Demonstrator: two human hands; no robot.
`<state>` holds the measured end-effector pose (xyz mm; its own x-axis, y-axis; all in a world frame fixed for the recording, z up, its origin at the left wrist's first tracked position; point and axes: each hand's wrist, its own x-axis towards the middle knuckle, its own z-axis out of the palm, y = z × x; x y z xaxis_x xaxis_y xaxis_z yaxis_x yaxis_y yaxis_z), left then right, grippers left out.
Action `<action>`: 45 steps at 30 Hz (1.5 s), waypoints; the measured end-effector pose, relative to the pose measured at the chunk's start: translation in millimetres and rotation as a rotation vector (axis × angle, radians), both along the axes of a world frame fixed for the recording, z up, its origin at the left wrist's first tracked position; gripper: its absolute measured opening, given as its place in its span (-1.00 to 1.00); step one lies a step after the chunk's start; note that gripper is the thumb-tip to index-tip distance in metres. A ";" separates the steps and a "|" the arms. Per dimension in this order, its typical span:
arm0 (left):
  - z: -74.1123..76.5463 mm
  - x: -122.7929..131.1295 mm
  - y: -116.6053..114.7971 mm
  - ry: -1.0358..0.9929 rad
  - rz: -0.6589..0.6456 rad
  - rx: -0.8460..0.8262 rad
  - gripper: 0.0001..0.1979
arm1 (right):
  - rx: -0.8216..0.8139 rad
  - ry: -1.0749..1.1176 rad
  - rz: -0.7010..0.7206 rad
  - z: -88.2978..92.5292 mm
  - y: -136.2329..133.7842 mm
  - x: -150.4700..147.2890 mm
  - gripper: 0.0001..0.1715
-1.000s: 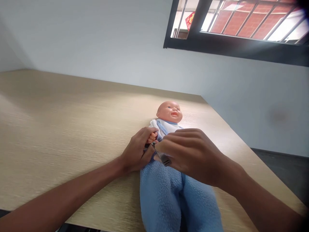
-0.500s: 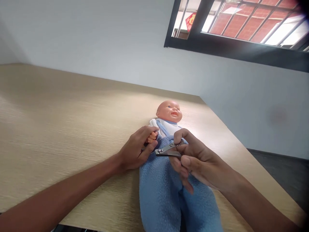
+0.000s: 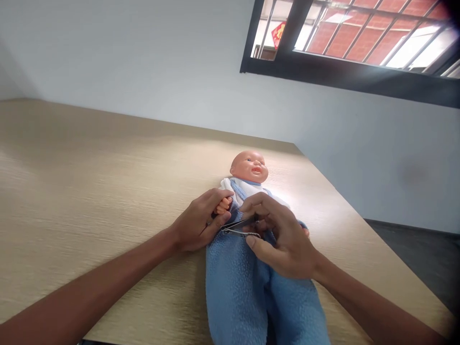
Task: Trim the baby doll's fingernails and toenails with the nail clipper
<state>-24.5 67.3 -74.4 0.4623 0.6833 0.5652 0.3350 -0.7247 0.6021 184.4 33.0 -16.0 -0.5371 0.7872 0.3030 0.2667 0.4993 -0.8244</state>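
A baby doll [image 3: 249, 167] in a white top and fluffy blue trousers [image 3: 247, 292] lies on its back on the wooden table [image 3: 89, 177]. My left hand [image 3: 199, 221] is closed round the doll's small hand [image 3: 223, 205], pinching it between thumb and fingers. My right hand [image 3: 280, 237] grips a metal nail clipper [image 3: 239, 226] over the doll's belly. The clipper's tip points left, close to the doll's hand and my left thumb.
The table's right edge runs diagonally past the doll, with dark floor [image 3: 413, 254] beyond it. A pale wall stands behind the table. A barred window [image 3: 345, 38] sits high at the upper right.
My right hand has turned and regripped the nail clipper, bringing it lower and level, with its tip nearer the doll's hand. My left hand has kept its hold.
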 end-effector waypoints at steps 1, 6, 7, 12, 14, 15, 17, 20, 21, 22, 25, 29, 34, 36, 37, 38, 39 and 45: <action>-0.4 -0.3 0.3 0.003 -0.005 0.003 -0.62 | -0.005 0.013 -0.024 -2.2 1.3 -0.2 -0.64; -1.1 -2.7 1.4 0.019 -0.023 0.011 -0.60 | -0.062 0.071 -0.141 -6.8 5.8 -0.1 -0.85; -0.9 -3.2 1.5 0.023 -0.022 0.010 -0.60 | -0.076 0.070 -0.153 -6.0 5.7 -0.4 -0.86; 1.7 -5.3 1.5 0.049 -0.031 0.012 -0.59 | -0.140 0.021 -0.151 2.3 3.1 -4.8 -0.87; 2.9 -6.2 1.7 0.062 -0.039 0.012 -0.59 | -0.137 0.007 -0.166 4.4 1.6 -6.7 -0.89; 3.5 -6.6 1.9 0.067 -0.043 0.014 -0.58 | -0.133 0.001 -0.178 4.7 0.9 -7.4 -0.89; 4.3 -7.3 2.2 0.072 -0.048 0.017 -0.58 | -0.124 -0.005 -0.195 4.1 -0.2 -8.2 -0.90; 4.7 -8.0 2.5 0.069 -0.050 0.019 -0.57 | -0.117 -0.006 -0.208 1.9 -0.7 -8.2 -0.90; 4.7 -8.2 2.6 0.068 -0.054 0.021 -0.57 | -0.115 -0.008 -0.212 1.4 -0.6 -8.1 -0.90; 4.5 -8.4 2.8 0.066 -0.061 0.025 -0.57 | -0.112 -0.010 -0.214 1.1 -0.3 -7.9 -0.90; 4.1 -8.9 3.3 0.062 -0.083 0.041 -0.57 | -0.114 -0.018 -0.199 1.2 1.0 -7.2 -0.88; 3.8 -9.1 3.9 0.061 -0.097 0.048 -0.56 | -0.141 -0.015 -0.136 1.3 3.0 -6.3 -0.85; 3.1 -9.2 4.3 0.058 -0.096 0.051 -0.56 | -0.151 -0.008 -0.119 2.3 3.2 -6.1 -0.86; 2.8 -9.4 4.4 0.058 -0.098 0.053 -0.56 | -0.159 -0.005 -0.117 4.4 2.9 -6.3 -0.87; 2.7 -9.5 4.5 0.057 -0.099 0.054 -0.56 | -0.167 -0.005 -0.113 5.7 2.8 -6.4 -0.86; 2.6 -9.5 4.5 0.056 -0.101 0.054 -0.56 | -0.176 -0.003 -0.110 7.0 2.9 -6.6 -0.86; 2.6 -9.6 4.5 0.055 -0.101 0.053 -0.56 | -0.185 -0.002 -0.108 8.0 3.0 -6.9 -0.86; 4.1 -8.3 3.3 0.062 -0.085 0.044 -0.57 | -0.183 -0.004 -0.141 7.7 3.2 -10.8 -0.87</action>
<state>-32.8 70.6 -70.3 0.5523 0.6152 0.5626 0.3069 -0.7775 0.5489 173.6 36.2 -8.3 -0.4187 0.8963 0.1461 0.3270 0.2989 -0.8965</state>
